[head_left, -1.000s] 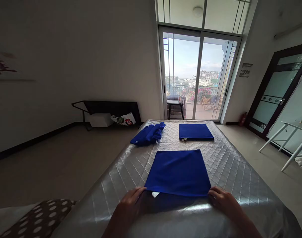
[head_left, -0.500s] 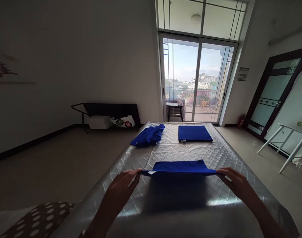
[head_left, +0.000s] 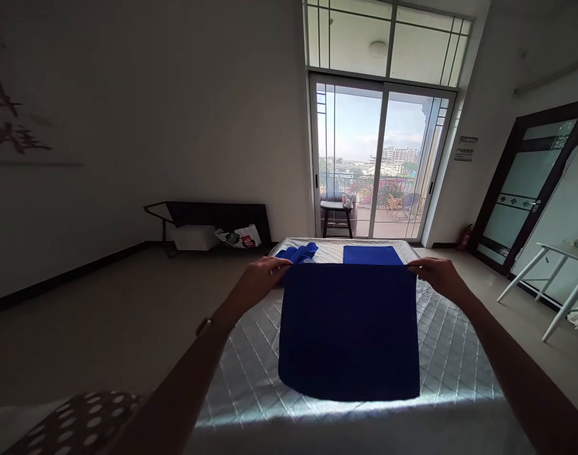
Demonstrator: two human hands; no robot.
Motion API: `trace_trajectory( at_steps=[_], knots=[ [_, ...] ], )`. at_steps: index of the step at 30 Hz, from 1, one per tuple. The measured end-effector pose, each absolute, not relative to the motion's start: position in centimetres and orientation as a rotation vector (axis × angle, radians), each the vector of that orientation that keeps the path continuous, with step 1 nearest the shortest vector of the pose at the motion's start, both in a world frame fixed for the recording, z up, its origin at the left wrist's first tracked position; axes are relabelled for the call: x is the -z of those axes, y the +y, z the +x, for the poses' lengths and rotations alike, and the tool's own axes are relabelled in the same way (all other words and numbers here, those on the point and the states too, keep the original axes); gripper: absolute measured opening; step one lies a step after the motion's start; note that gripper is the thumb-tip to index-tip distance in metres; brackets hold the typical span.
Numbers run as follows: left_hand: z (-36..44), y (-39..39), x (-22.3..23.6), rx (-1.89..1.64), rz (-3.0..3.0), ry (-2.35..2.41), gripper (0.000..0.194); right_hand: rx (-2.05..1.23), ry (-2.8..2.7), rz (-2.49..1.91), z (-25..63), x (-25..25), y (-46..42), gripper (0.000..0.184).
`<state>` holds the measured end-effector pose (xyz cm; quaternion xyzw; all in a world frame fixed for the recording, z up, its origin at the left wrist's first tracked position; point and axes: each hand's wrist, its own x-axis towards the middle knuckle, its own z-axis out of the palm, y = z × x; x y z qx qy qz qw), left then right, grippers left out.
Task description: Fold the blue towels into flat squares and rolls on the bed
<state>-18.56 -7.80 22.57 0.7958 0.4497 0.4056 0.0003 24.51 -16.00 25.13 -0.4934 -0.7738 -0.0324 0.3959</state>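
A blue cloth (head_left: 350, 332) hangs upright in front of me, its top edge stretched between my two hands. My left hand (head_left: 265, 278) pinches the upper left corner, and my right hand (head_left: 436, 275) pinches the upper right corner. Below it lies a silvery quilted cover (head_left: 251, 373) on a bed or table. Behind the hanging cloth, a flat folded blue cloth (head_left: 372, 254) lies at the far right of the cover, partly hidden. A crumpled blue cloth (head_left: 301, 253) sits at the far left, partly covered by my left hand and the raised cloth.
A brown polka-dot fabric (head_left: 80, 420) is at the lower left. Against the left wall stands a black bench-like frame (head_left: 217, 212) with a white box (head_left: 194, 238) and a printed bag (head_left: 239, 237). A white stool (head_left: 559, 265) stands at right, near a dark-framed door (head_left: 511, 196).
Both hands have risen and moved away from me, lifting the blue cloth from a near-level position so that it now hangs down. My view has tilted slightly upward.
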Motion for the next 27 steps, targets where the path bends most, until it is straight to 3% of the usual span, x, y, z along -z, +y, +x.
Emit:
trace_trajectory(
  at_steps=[6,10,15,18,27],
  knots=[
    [-18.0,-6.7,-22.8,-1.566,2.252,1.511,0.057,0.218,-1.830,-1.207,23.9,-25.8,-14.4,0.041],
    [-18.7,-9.9,-17.6,-1.588,2.138,1.453,0.046,0.133,-1.878,-1.158,24.3,-21.6,-17.2,0.036],
    [-18.8,-14.4,-8.0,-1.140,1.954,1.402,0.032,-0.344,-2.020,-1.281,24.1,-11.0,-20.5,0.029],
    [-18.2,-16.1,-5.4,-0.845,1.867,1.390,0.032,-0.507,-2.067,-1.467,23.5,-6.3,-21.7,0.027],
    [-18.4,-17.1,-4.4,-0.786,1.667,1.577,0.039,-0.631,-2.067,-1.579,24.0,-4.7,-23.5,0.030]
  ],
)
